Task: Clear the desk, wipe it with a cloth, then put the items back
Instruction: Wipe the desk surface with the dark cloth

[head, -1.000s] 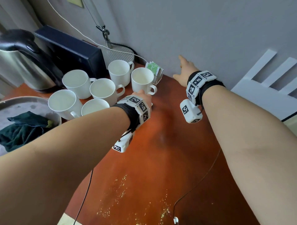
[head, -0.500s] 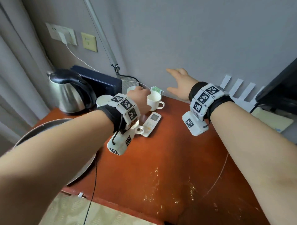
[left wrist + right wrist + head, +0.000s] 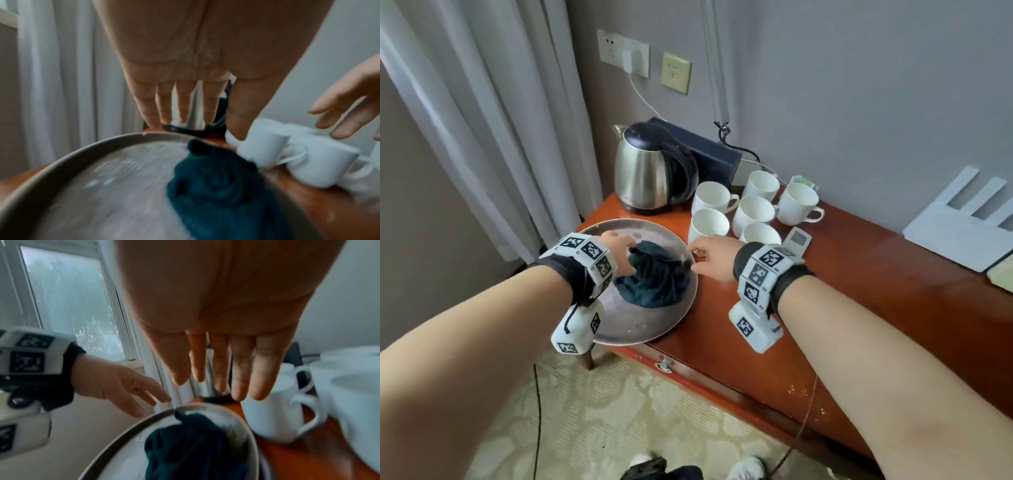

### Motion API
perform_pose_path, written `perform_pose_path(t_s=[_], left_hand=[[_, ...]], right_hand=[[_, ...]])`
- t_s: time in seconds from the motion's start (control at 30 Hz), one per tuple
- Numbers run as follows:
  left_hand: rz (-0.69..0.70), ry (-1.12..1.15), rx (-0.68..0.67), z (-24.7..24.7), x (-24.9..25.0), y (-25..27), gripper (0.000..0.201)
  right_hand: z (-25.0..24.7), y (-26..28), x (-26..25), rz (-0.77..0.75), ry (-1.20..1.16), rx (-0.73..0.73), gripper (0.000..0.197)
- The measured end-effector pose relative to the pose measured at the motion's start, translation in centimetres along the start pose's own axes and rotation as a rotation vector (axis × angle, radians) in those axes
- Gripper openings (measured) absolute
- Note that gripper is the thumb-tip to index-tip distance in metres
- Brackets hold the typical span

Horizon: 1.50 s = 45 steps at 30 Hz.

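A crumpled dark teal cloth (image 3: 654,279) (image 3: 216,191) (image 3: 191,447) lies in a round metal tray (image 3: 640,329) (image 3: 61,162) (image 3: 131,428) at the left end of the red-brown desk (image 3: 859,308). My left hand (image 3: 619,253) (image 3: 180,104) hovers over the tray's left side, fingers straight and spread, holding nothing. My right hand (image 3: 709,257) (image 3: 222,369) hangs over the tray's right rim beside the cloth, fingers extended and empty. Several white mugs (image 3: 753,210) (image 3: 308,162) (image 3: 273,415) stand just right of the tray.
A steel kettle (image 3: 654,168) stands behind the tray, with a dark box (image 3: 715,154) by the wall. A white remote (image 3: 796,240) lies beside the mugs, a green packet (image 3: 803,180) behind them. White card (image 3: 962,222) leans at the right. Curtains (image 3: 482,120) hang left.
Both hands have swung left from the wall and the mugs to the tray and the cloth. The head view has pulled back and turned left.
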<state>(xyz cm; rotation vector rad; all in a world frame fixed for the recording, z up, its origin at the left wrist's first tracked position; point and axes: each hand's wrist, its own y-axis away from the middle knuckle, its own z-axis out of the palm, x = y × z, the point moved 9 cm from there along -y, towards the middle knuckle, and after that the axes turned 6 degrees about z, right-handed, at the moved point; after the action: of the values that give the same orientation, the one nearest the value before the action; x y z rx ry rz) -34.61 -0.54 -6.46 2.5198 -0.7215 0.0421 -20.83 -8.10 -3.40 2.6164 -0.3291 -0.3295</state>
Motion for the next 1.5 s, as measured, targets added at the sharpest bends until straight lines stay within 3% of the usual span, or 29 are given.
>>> perform_pose_path(t_s=[0.1,0.3,0.4,0.47,0.57,0.77,0.9,1.07,1.2,1.33,1.5], left_hand=[[-0.024,0.037,-0.055,2.8,-2.3,-0.4,0.071],[-0.014,0.159,-0.045,5.1,-1.9,-1.9,0.080],[-0.029,0.217,-0.024,5.6,-1.6,-2.4,0.069],[-0.048,0.285,-0.009,5.7,-1.7,-2.4,0.063],[-0.049,0.419,0.046,5.0,-1.6,-1.8,0.054],[0.108,0.735,0.297,0.6,1.1,1.2,0.034],[0.286,0.914,0.379,-2.5,4.6,3.1,0.023],[0.487,1.063,0.375,-4.8,8.6,4.7,0.009],[0.632,1.021,0.349,-5.2,11.3,5.4,0.014],[0.687,0.942,0.335,-4.8,13.0,5.8,0.017],[0.696,0.906,0.341,-4.2,15.1,6.2,0.023]], right_hand=[[3.7,-2.9,-2.0,0.019,-0.065,-0.058,0.059],[8.3,-6.1,-2.7,0.108,-0.242,-0.093,0.081],[9.1,-7.1,-1.8,0.174,-0.248,-0.049,0.064],[9.1,-7.1,-1.5,0.160,-0.235,-0.043,0.051],[7.4,-6.3,-1.0,0.105,-0.326,0.013,0.046],[1.4,-1.5,1.8,0.029,-0.467,0.267,0.034],[-2.2,3.3,3.5,0.036,-0.564,0.453,0.032],[-2.9,7.4,4.9,0.061,-0.890,0.458,0.038],[-1.6,8.8,5.8,0.050,-1.076,0.408,0.057],[-1.4,10.2,7.4,0.083,-1.062,0.404,0.050],[-2.3,12.6,11.0,0.143,-1.041,0.581,0.039]])
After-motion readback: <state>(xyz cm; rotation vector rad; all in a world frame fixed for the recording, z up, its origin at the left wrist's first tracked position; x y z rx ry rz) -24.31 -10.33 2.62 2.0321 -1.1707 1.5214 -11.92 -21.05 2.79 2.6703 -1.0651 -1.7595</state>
